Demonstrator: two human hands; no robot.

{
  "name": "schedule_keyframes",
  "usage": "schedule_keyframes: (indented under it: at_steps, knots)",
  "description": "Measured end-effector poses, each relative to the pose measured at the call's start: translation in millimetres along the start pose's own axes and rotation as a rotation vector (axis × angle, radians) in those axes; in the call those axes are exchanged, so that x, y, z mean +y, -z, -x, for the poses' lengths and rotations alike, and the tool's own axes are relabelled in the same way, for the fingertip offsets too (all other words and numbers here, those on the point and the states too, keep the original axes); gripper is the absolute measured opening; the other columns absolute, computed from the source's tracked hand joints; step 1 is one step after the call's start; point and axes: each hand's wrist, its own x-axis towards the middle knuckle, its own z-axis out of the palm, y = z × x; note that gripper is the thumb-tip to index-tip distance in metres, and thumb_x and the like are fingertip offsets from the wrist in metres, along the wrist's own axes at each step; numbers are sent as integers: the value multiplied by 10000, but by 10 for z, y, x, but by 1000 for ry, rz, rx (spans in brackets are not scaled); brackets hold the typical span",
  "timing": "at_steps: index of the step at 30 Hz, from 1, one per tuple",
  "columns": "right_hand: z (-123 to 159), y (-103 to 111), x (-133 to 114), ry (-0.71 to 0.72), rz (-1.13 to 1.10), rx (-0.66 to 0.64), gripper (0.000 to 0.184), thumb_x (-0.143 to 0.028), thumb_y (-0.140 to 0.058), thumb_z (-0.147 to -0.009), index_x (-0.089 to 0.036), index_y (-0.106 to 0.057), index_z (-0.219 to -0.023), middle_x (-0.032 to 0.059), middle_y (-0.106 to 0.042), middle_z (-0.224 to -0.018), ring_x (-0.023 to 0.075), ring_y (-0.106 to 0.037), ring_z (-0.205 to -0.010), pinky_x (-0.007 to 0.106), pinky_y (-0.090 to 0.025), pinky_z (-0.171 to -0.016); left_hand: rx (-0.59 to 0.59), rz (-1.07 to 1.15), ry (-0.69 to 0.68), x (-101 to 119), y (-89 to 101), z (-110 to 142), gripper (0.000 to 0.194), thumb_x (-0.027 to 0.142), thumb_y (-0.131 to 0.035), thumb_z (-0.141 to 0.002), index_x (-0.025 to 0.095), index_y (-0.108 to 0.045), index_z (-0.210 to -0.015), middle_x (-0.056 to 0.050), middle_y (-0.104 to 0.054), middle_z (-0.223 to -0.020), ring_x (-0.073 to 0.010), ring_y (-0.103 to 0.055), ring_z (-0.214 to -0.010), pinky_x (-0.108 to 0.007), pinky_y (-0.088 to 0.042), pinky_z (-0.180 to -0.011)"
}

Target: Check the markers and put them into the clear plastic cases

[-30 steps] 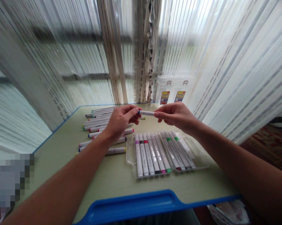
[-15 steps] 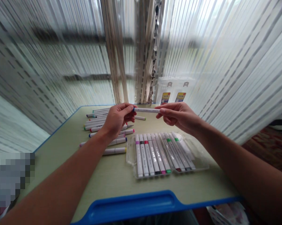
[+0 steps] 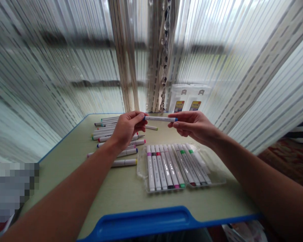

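Observation:
A slim white marker (image 3: 160, 119) with blue ends is held level above the table, between my two hands. My left hand (image 3: 128, 127) is closed, its thumb and fingers pinching the left end. At the right end my right hand (image 3: 191, 125) has its fingers behind the marker and its thumb just under the blue tip, in a light grip. Below the hands, a clear plastic case (image 3: 218, 181) lies open on the table with several white markers (image 3: 164, 168) in a row. More loose markers (image 3: 123, 162) lie to the left, partly covered by my left hand and forearm.
The pale green table (image 3: 66, 161) has a blue rim and a blue trough (image 3: 143, 222) at its front edge. Two clear cases (image 3: 190, 97) with yellow labels stand at the back, against string curtains (image 3: 91, 60). A plastic bag (image 3: 244, 231) sits below the table at the right.
My right thumb has slid off the marker's face to below it, and the blue right end now shows. My left hand keeps its pinch. The view has shifted slightly.

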Motion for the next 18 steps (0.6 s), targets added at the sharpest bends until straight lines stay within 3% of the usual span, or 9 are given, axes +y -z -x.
schedule_keyframes:
  at_steps: [6,18]
  knots:
    - [-15,-3,37,84,120,86,322,-269,-907,-662,-162,-802,-948,23,-709,-654,75,-534,-470,208,-379,-401,-15,-48,-5,-9,2,2,145,254,-757,-771,117,-733,-812,-38,-676,-659,-112,-604,-565,-232,-489,-550]
    - [-41,13,36,138,145,170,248,-322,-860,-731,-147,-779,-886,42,-726,-696,67,-520,-453,212,-361,-395,-78,-101,-47,-32,6,4,254,349,-803,-779,123,-745,-877,-58,-731,-739,-93,-601,-561,-224,-484,-562]
